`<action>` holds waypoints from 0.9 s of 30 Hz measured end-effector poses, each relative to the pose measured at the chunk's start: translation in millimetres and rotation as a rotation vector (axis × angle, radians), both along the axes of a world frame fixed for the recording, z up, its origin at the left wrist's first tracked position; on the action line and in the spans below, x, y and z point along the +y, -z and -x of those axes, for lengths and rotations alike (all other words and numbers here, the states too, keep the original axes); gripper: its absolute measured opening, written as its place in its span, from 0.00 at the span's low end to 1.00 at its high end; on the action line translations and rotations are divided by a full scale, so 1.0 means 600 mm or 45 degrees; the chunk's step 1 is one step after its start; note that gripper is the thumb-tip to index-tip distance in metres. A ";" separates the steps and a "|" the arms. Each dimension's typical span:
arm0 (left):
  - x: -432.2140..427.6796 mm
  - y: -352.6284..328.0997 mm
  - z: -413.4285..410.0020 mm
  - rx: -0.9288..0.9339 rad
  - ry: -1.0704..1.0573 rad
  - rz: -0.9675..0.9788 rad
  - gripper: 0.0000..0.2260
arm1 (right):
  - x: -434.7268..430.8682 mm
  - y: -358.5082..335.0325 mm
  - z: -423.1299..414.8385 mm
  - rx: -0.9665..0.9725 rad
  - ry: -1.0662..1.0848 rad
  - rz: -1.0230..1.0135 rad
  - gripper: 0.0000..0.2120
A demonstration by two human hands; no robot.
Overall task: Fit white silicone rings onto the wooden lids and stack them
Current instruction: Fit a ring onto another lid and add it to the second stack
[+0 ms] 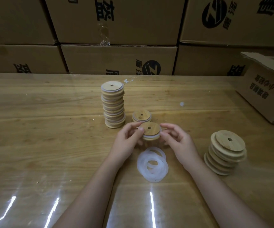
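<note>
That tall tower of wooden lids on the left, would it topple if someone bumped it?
Probably yes: the tall stack is much higher than wide, and its lids sit slightly off-centre. The fitted rings between layers might add some grip, though. On the glossy table it could also slide.

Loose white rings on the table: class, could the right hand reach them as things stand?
Probably yes: the rings lie uncovered close by the right hand, though it must first let go of the lid it pinches.
</note>
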State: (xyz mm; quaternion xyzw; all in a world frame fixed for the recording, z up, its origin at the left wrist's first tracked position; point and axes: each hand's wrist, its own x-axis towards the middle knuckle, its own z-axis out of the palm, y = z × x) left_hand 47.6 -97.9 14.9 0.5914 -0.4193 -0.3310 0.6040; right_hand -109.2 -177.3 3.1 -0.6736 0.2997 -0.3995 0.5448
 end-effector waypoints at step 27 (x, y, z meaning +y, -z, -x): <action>-0.011 0.006 -0.006 0.338 -0.156 0.119 0.18 | 0.008 0.001 -0.006 0.522 -0.234 0.408 0.23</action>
